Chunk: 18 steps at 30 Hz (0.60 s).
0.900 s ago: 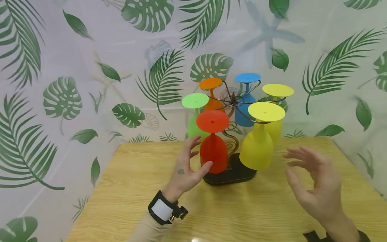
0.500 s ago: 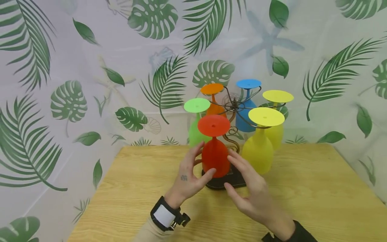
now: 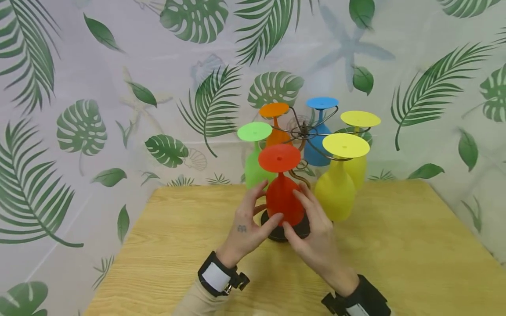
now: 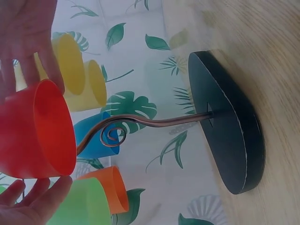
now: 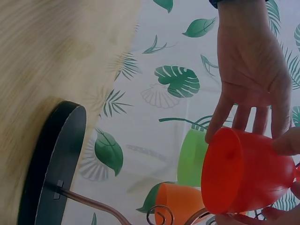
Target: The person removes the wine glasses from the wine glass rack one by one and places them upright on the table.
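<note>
A red wine glass [image 3: 282,199] hangs upside down, its foot uppermost, on a wire glass rack [image 3: 303,131]. My left hand [image 3: 247,224] holds its bowl from the left, thumb toward the front. From the right, my right hand [image 3: 316,230] grips the same bowl with thumb and fingers spread round it. In the left wrist view, fingertips of the left hand [image 4: 40,199] meet the bowl near its open rim. The right wrist view has the left hand [image 5: 251,79] reaching down to the bowl, with only fingertips of the right hand below.
Around the rack hang a green glass [image 3: 254,164], an orange glass [image 3: 276,134], a blue glass [image 3: 317,147] and two yellow glasses, the nearer yellow glass [image 3: 335,195] just right of my right hand. The rack's black base [image 4: 229,126] stands on the wooden table [image 3: 166,245].
My right hand has come in from the right, past the near yellow glass, onto the red wine glass. My left hand has stayed at its left side. The red glass has shifted slightly right.
</note>
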{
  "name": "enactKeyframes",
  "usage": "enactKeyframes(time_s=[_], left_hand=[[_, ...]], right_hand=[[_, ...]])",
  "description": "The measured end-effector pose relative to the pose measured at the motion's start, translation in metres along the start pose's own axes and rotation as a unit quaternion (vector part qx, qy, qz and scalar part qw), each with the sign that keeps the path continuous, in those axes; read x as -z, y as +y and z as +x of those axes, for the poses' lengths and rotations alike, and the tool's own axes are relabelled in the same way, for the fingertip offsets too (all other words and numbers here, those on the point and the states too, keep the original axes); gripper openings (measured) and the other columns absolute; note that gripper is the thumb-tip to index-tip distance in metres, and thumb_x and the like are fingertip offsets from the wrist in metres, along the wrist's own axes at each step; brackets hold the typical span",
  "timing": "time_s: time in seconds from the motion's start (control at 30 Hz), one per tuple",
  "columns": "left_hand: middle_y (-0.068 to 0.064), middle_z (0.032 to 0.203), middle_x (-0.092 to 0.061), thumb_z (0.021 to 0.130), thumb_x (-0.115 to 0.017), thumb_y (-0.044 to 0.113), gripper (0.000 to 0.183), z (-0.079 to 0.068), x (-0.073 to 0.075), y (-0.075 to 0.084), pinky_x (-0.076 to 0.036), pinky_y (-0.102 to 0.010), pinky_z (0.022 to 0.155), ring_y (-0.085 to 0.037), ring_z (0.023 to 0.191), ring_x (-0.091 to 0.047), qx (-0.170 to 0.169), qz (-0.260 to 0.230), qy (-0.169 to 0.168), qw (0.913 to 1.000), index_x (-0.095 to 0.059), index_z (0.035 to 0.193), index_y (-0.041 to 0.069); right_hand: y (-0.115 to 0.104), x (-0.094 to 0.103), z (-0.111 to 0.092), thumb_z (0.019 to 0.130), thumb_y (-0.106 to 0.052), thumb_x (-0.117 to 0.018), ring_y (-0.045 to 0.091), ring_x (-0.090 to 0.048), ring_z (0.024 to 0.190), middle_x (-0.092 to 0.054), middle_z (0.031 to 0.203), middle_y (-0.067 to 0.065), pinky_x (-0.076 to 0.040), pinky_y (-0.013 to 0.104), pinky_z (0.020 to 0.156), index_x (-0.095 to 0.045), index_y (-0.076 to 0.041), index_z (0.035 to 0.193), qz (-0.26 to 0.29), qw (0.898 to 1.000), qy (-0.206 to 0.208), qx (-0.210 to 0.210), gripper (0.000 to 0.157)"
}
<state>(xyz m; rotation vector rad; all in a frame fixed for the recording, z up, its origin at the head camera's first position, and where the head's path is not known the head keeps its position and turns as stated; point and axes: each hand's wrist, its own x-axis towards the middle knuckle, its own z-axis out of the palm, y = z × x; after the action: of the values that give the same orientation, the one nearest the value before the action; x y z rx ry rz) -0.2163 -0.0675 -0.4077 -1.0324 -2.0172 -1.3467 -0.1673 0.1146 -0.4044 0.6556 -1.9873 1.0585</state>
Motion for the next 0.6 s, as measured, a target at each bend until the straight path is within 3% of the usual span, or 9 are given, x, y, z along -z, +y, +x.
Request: enactKeyframes(time_s=[0.23,0.5,0.6], left_hand=[[-0.018,0.147,-0.052,0.089,-0.079,0.010,0.071,0.0005,0.0004,0.0002,-0.063,-0.036,0.082,-0.031,0.127,-0.060,-0.041,0.034,0.006,0.9986,-0.045,0.150,0.006],[-0.018,0.145,-0.053,0.089,-0.076,0.008,0.070,0.0014,0.0012,0.0003,-0.063,-0.034,0.078,-0.031,0.124,-0.060,-0.045,0.024,0.008,0.9986,-0.043,0.150,0.004],[-0.017,0.144,-0.053,0.089,-0.075,0.009,0.070,0.0018,0.0024,-0.0011,-0.063,-0.034,0.076,-0.031,0.124,-0.060,-0.044,0.026,0.013,0.9986,-0.042,0.151,0.004]], right_hand=[[0.0043,-0.0030,-0.0020,0.075,0.005,-0.082,0.038,-0.060,0.127,-0.052,0.149,0.022,-0.041,0.012,0.106,-0.049,0.002,0.146,-0.001,1.000,0.000,-0.008,0.078],[0.0048,-0.0053,-0.0022,0.078,0.003,-0.079,0.042,-0.054,0.132,-0.051,0.148,0.025,-0.039,0.013,0.108,-0.050,0.001,0.146,0.001,1.000,-0.011,-0.018,0.074],[0.0046,-0.0076,-0.0003,0.079,0.002,-0.078,0.041,-0.055,0.130,-0.051,0.148,0.025,-0.046,0.018,0.106,-0.050,0.001,0.146,0.007,1.000,-0.015,-0.021,0.073]])
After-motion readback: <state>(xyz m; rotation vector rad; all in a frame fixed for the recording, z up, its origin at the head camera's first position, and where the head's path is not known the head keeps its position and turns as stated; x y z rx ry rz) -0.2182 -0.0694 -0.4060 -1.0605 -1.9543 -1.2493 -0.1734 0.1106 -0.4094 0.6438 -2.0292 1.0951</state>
